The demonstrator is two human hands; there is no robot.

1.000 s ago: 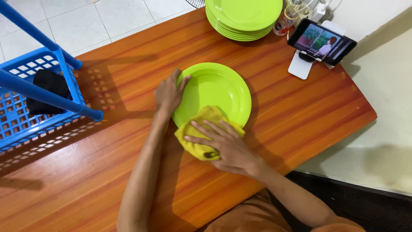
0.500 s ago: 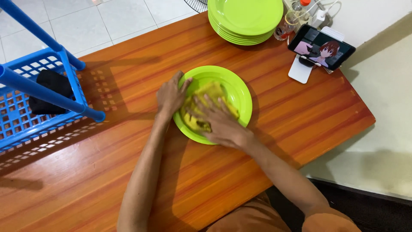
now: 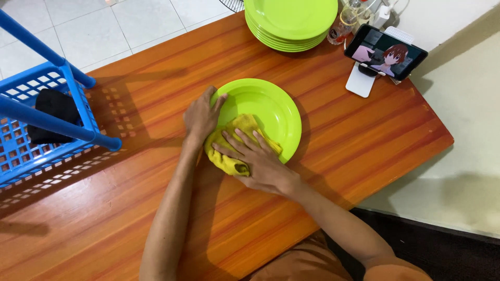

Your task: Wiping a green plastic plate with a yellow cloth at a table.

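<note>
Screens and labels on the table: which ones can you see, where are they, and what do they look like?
Phone: far right end of the table, lying sideways on a white stand; black rectangle, its screen shows a cartoon figure with red-brown hair.
Small clear bottle: between the stack of green plates and the phone; it has a dark label, too small to make out.
</note>
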